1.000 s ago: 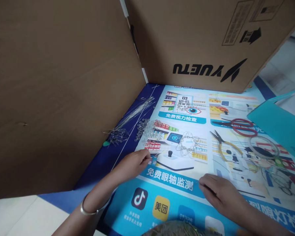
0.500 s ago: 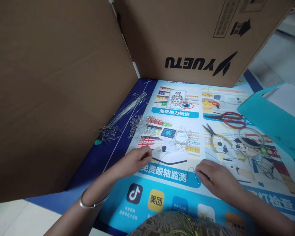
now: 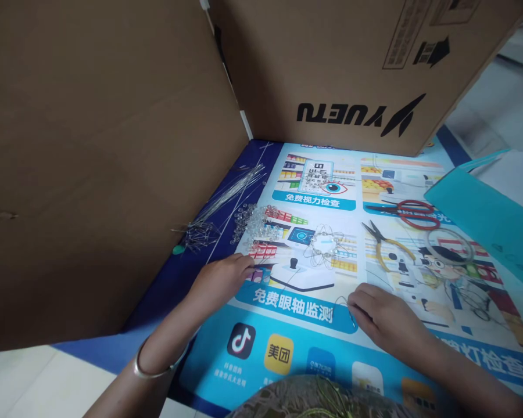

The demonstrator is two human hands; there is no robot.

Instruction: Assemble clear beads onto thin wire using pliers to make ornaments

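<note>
My right hand (image 3: pixel 375 310) is closed in a pinch on a thin wire loop (image 3: pixel 344 305), which sticks out to the left of the fingertips. My left hand (image 3: pixel 226 276) rests just below a pile of clear beads (image 3: pixel 255 225). Its fingers are drawn together, and whatever they hold, if anything, is too small to make out. Above and between the hands lies a ring of beads strung on wire (image 3: pixel 325 244), with thin wire petals around it. Straight wires (image 3: pixel 235 191) lie left of the bead pile, beside a heap of bent wire pieces (image 3: pixel 199 235).
Pliers with yellow handles (image 3: pixel 387 247), red-handled scissors (image 3: pixel 418 213) and a coil of wire (image 3: pixel 451 244) lie to the right. A blue folder (image 3: pixel 483 203) is at the far right. Cardboard walls (image 3: pixel 331 75) stand behind and to the left of the printed sheet.
My left hand has shifted left, toward the beads, and its fingers reach out a little more. My right hand stays in place with the wire loop. The view has moved slightly.
</note>
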